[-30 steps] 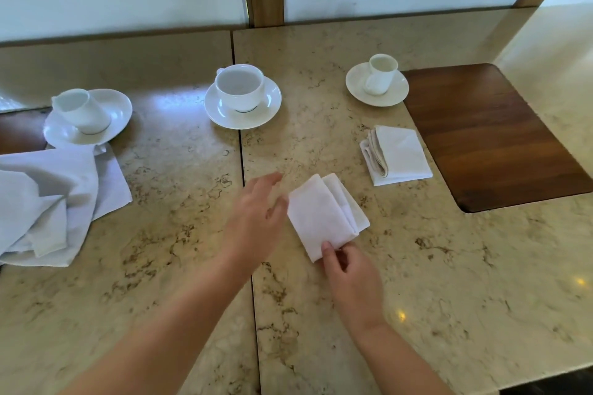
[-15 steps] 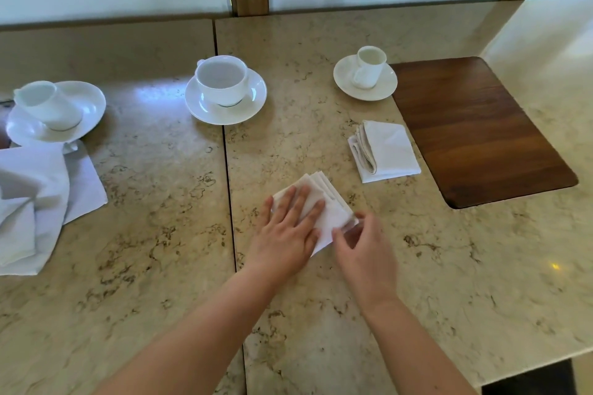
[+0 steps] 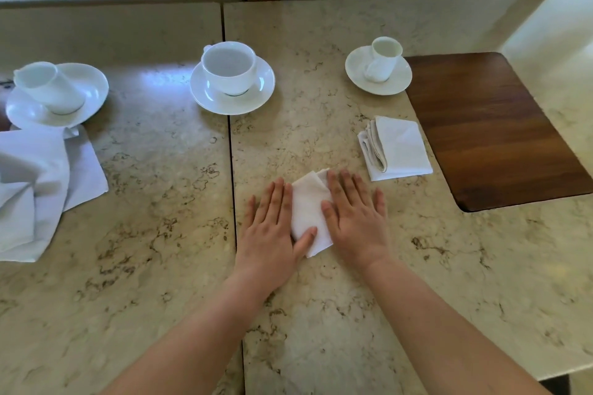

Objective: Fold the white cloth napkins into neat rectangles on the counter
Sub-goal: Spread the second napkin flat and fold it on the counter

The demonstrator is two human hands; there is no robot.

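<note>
Both hands lie flat on the small folded napkin (image 3: 308, 214), which sits on the marble counter (image 3: 417, 282) just to the right of the dark seam (image 3: 231, 151) between the two counter slabs. The left hand (image 3: 271, 234) has its fingers straight and close together; it covers the left edge of the napkin, and its thumb rests across the lower part of the cloth. The right hand (image 3: 356, 218) is also open, with straight fingers slightly spread, and it presses on the right side of the napkin. Neither hand grips anything. Beyond the napkin and to its right lies an already folded napkin (image 3: 398, 147), just beside the wooden inset (image 3: 491, 128). Far to the left of the napkin there is a loose pile of unfolded napkins (image 3: 35, 189). Beyond the napkin, three white cups stand on saucers: a left cup (image 3: 48, 86), a middle cup (image 3: 228, 69) and a right cup (image 3: 383, 58).
</note>
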